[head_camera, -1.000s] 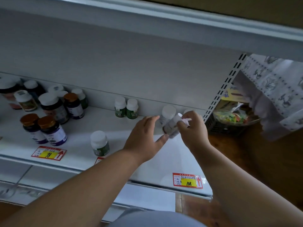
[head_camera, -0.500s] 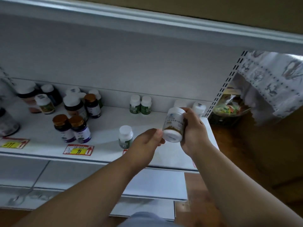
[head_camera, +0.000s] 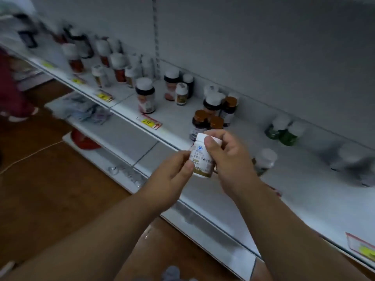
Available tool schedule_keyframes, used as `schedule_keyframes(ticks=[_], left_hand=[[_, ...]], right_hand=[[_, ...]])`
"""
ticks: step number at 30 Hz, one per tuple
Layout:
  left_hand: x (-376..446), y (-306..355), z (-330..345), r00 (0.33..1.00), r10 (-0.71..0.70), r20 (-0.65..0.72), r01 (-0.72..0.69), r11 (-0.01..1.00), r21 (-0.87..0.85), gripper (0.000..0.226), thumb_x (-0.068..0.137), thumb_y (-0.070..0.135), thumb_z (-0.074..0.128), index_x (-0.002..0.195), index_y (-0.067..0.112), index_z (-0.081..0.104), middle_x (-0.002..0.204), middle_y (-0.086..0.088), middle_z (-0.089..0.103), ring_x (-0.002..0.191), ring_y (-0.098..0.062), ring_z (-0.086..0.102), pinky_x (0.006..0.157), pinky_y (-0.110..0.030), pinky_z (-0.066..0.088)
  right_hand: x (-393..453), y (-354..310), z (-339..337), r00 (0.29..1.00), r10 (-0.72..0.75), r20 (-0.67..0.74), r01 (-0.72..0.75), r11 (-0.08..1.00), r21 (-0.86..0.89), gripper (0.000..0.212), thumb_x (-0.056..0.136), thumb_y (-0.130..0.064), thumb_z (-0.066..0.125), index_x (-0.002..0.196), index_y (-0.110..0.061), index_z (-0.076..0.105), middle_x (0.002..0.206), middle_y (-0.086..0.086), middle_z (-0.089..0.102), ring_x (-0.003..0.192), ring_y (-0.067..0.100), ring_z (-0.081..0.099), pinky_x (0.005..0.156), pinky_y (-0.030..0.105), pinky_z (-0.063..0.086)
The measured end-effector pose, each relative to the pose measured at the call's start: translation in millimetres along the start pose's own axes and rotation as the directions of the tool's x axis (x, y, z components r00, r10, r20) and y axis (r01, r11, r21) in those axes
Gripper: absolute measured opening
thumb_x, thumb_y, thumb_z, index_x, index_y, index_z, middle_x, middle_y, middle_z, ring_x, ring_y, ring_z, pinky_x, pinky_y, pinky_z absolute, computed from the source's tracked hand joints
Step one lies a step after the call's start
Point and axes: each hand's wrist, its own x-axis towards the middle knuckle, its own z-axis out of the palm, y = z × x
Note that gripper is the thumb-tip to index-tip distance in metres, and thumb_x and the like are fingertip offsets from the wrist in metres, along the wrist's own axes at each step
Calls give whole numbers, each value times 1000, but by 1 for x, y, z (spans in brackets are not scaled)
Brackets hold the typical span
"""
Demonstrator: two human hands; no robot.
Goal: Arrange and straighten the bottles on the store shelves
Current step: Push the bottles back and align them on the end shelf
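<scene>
Both hands, left (head_camera: 172, 171) and right (head_camera: 227, 157), gripped the white bottle (head_camera: 202, 157) just before the white shelf (head_camera: 304, 191), wooden floor (head_camera: 50, 179) below.

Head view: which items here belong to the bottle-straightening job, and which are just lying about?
Job:
white bottle, gripped by left hand and right hand
brown-capped bottles
green bottles
shelf

Lying about:
price tag
packets on lower shelf
red object

Both forearms bare — no sleeves; grey garment (head_camera: 172, 273) at the frame's bottom edge.
</scene>
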Motion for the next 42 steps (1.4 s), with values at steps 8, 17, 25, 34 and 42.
schedule_keyframes(ticks=[8,17,25,34,42], left_hand=[[-44,-72,-130,975,-95,-199,108,993,51,77,80,85,32,119,24,58,107,9,65,99,-10,62,84,-42,51],[-41,-132,-363,954,-78,-288,137,973,188,68,83,81,30,117,29,57,106,10,63,96,-9,61,80,-43,52],[23,-179,-505,937,-108,-331,182,962,204,75,80,83,32,132,32,50,119,17,58,106,-2,56,88,-37,53],[138,-229,-657,899,-114,-422,214,957,197,70,78,82,40,123,30,54,111,13,62,100,-7,61,83,-41,54],[213,-297,-779,892,-154,-425,210,974,89,60,80,74,52,126,37,49,115,12,63,104,-16,61,86,-46,53]], right_hand=[[26,26,172,955,-63,290,95,991,-98,14,87,-34,52,97,-25,55,85,7,60,75,22,60,66,41,53],[104,16,409,908,-107,405,142,988,-56,21,89,-34,48,98,-15,54,76,-2,58,66,10,57,59,31,48],[209,8,529,891,-101,442,136,990,-49,10,85,-36,53,90,-27,56,79,1,63,69,18,62,61,40,53],[372,8,661,825,-179,536,285,951,-122,10,87,-35,58,96,-36,53,95,-3,62,80,6,63,65,26,54],[480,8,776,815,-233,531,382,904,-190,13,90,-38,53,103,-38,53,102,-2,60,90,14,62,75,37,56]])
